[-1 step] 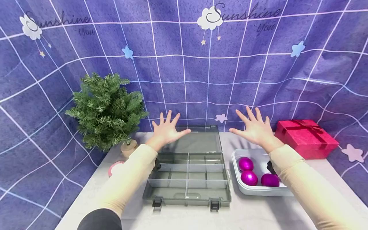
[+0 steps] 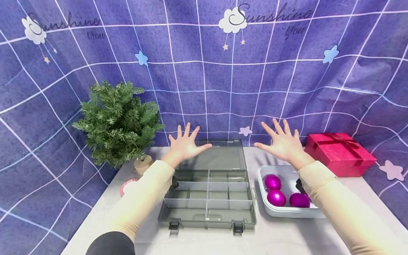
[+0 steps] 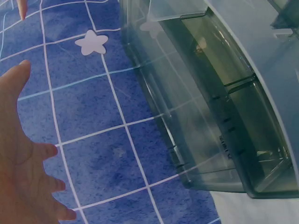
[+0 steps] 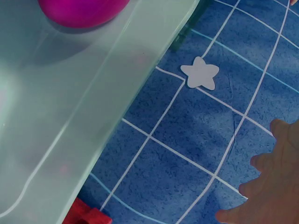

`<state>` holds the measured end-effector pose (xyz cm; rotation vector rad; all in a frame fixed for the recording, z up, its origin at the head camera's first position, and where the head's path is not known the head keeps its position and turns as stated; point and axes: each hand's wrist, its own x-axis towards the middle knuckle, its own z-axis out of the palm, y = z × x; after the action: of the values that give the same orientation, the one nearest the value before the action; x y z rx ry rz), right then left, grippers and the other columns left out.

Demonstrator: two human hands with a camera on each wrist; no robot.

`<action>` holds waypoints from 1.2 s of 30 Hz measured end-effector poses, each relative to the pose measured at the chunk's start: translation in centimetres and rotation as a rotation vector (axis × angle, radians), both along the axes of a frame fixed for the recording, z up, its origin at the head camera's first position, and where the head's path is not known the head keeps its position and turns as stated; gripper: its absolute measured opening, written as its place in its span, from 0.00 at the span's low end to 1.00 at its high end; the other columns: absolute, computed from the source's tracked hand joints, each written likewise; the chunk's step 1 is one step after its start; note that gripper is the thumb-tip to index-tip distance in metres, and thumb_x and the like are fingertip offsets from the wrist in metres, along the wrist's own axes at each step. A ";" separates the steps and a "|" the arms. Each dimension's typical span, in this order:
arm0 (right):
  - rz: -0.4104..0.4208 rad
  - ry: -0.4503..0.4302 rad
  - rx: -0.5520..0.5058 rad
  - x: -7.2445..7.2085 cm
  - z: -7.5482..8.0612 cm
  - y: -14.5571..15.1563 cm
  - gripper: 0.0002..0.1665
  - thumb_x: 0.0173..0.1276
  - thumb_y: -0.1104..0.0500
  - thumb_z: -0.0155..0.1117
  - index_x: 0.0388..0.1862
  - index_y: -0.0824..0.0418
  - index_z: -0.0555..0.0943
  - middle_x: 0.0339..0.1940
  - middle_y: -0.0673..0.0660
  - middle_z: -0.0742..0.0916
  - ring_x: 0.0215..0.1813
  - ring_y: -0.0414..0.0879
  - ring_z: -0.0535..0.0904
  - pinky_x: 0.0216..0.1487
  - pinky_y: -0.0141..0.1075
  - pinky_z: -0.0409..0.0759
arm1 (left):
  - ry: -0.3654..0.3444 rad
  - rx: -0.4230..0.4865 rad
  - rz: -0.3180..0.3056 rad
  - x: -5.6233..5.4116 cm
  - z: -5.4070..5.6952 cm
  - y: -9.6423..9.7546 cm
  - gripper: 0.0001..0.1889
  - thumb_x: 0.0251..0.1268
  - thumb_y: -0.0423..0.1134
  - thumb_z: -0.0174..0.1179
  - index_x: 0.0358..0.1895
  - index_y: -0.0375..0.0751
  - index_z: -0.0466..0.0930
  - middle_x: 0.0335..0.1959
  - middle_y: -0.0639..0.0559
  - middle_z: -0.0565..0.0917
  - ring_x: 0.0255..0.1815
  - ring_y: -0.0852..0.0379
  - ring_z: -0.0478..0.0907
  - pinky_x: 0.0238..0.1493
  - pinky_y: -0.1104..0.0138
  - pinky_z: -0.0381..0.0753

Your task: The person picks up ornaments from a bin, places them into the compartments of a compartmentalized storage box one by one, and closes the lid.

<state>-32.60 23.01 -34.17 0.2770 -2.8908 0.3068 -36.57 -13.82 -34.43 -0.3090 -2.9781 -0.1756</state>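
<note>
My left hand [image 2: 185,145] is held up with fingers spread, in front of the raised lid [image 2: 223,158] of a grey see-through compartment box [image 2: 188,213]. Its thumb points right, and nothing is in its grasp. Over the back of a white tub [image 2: 287,211], my right hand [image 2: 283,143] is likewise spread and holds nothing. Shiny magenta balls [image 2: 276,197] lie in the tub; my right forearm hides part of its right side. In the left wrist view the box [image 3: 252,140] shows beside the hand; the right wrist view shows the tub [image 4: 88,116] and one ball [image 4: 84,9].
A small artificial fir tree [image 2: 118,124] in a pale pot [image 2: 143,164] stands at the back left, with a pink round item [image 2: 127,185] partly behind my left sleeve. A red gift box [image 2: 341,159] sits at the back right. A purple grid-patterned curtain [image 2: 204,78] hangs behind the table.
</note>
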 end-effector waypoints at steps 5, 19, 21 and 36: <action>-0.005 -0.012 -0.001 -0.1 0.0 0.2 0.59 0.63 0.16 0.45 0.86 0.42 0.49 0.84 0.65 0.49 0.81 0.71 0.36 0.66 0.79 0.39 | -0.015 0.017 -0.016 -0.2 -0.1 0.2 0.56 0.54 0.86 0.41 0.84 0.61 0.47 0.84 0.43 0.41 0.80 0.30 0.34 0.67 0.25 0.39; 0.047 0.028 -0.065 1.1 1.2 0.6 0.57 0.66 0.20 0.50 0.84 0.49 0.56 0.82 0.66 0.60 0.80 0.71 0.48 0.69 0.73 0.50 | 0.048 0.081 -0.039 0.4 0.5 -1.0 0.53 0.60 0.81 0.45 0.83 0.54 0.51 0.83 0.41 0.52 0.77 0.31 0.54 0.66 0.33 0.62; 0.076 0.023 -0.137 1.6 1.5 0.8 0.54 0.68 0.24 0.53 0.83 0.53 0.58 0.80 0.68 0.64 0.78 0.72 0.53 0.69 0.70 0.54 | 0.064 0.137 -0.053 0.8 0.9 -1.4 0.50 0.63 0.75 0.50 0.82 0.50 0.53 0.80 0.40 0.57 0.75 0.32 0.60 0.63 0.35 0.68; 0.210 -0.053 -0.620 6.1 2.4 1.9 0.27 0.80 0.50 0.56 0.69 0.64 0.75 0.59 0.65 0.84 0.57 0.51 0.79 0.55 0.38 0.76 | 0.038 0.612 -0.113 4.9 0.6 -7.1 0.22 0.72 0.43 0.60 0.63 0.36 0.77 0.62 0.38 0.81 0.58 0.38 0.80 0.58 0.46 0.77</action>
<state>-26.47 24.95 -31.73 0.4576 -2.6431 1.2213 -31.68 -20.97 -33.86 -0.3884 -2.6922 -1.0433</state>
